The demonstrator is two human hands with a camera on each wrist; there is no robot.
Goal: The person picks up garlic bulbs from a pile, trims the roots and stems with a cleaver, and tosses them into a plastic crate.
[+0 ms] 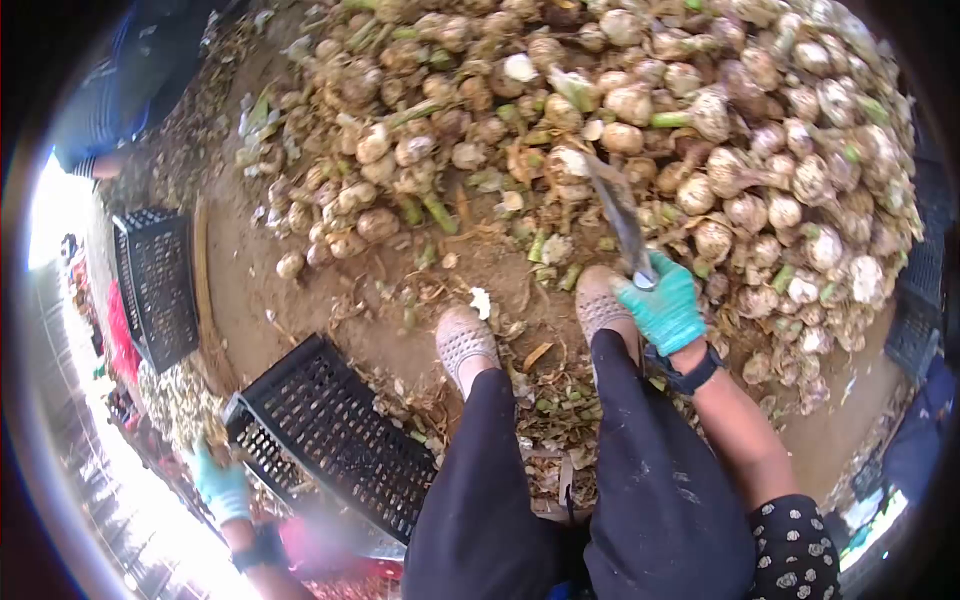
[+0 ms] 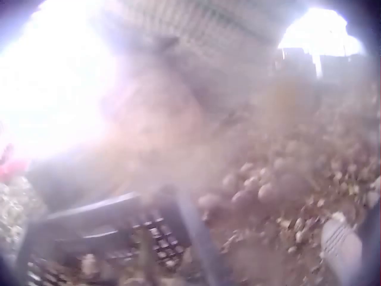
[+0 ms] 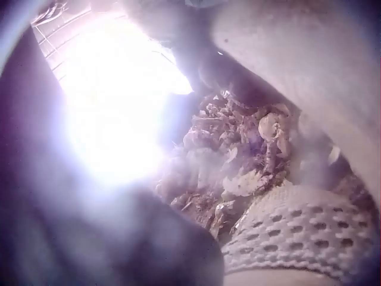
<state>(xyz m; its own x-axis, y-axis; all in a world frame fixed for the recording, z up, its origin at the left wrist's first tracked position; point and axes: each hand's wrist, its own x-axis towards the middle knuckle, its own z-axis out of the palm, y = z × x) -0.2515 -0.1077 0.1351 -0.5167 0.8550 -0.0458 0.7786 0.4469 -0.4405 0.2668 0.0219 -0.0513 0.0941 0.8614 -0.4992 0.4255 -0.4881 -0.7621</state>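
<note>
In the head view my right hand (image 1: 662, 305), in a green glove, grips a knife (image 1: 622, 215) by its handle. Its dark blade points up toward the heap of garlic bulbs (image 1: 745, 180). My left hand (image 1: 220, 487), gloved too, is out at the lower left beside a black slatted crate (image 1: 335, 430), its fingers loosely extended with no bulb showing in them. The left wrist view is hazy, with the crate (image 2: 107, 226) below and bulbs (image 2: 256, 185) beyond it. Glare fills much of the right wrist view, where the knife is hidden.
Two light woven shoes (image 1: 467, 342) stand on dirt strewn with cut stems and peelings (image 1: 560, 410). Another black crate (image 1: 158, 285) stands at the left, near more pale bulbs (image 1: 182, 402). Another person's arm (image 1: 100, 165) shows at the upper left.
</note>
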